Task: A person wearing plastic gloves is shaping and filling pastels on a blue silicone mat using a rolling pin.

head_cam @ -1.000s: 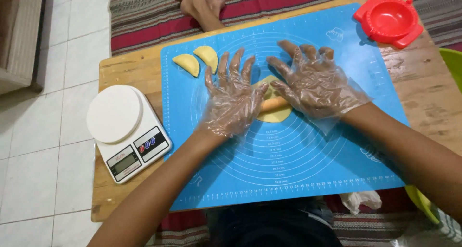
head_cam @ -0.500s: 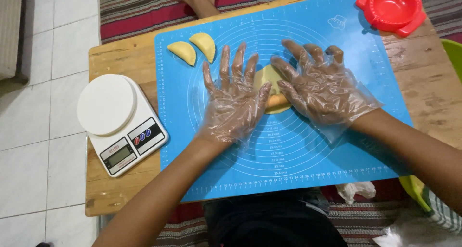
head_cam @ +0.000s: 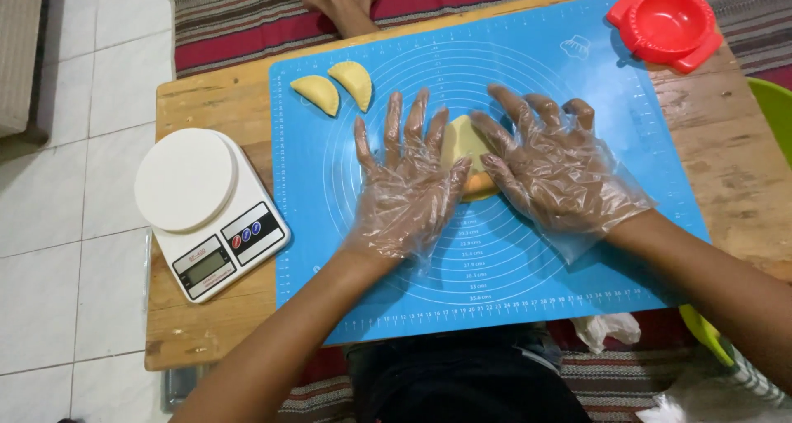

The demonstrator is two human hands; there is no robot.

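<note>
Right at the middle of the blue mat (head_cam: 511, 291), both hands are flat and spread out, fingers open, not clenched on anything — the left hand (head_cam: 408, 196) and right hand (head_cam: 561, 176) both wear thin clear plastic gloves and press down on a wooden rolling pin (head_cam: 478, 194), which only peeks out between them. Under the pin sits a yellow piece of dough (head_cam: 462, 138), mostly showing in the gap between the two hands. Further up the mat, toward its far left corner, two folded yellow dumplings (head_cam: 337, 89) lie just beside each other, well apart from the hands. Off the mat on the left, a white kitchen scale (head_cam: 206, 209) sits on the wooden table (head_cam: 742, 167), and a red dumpling press (head_cam: 667, 23) rests at the far right corner — half on the mat.
</note>
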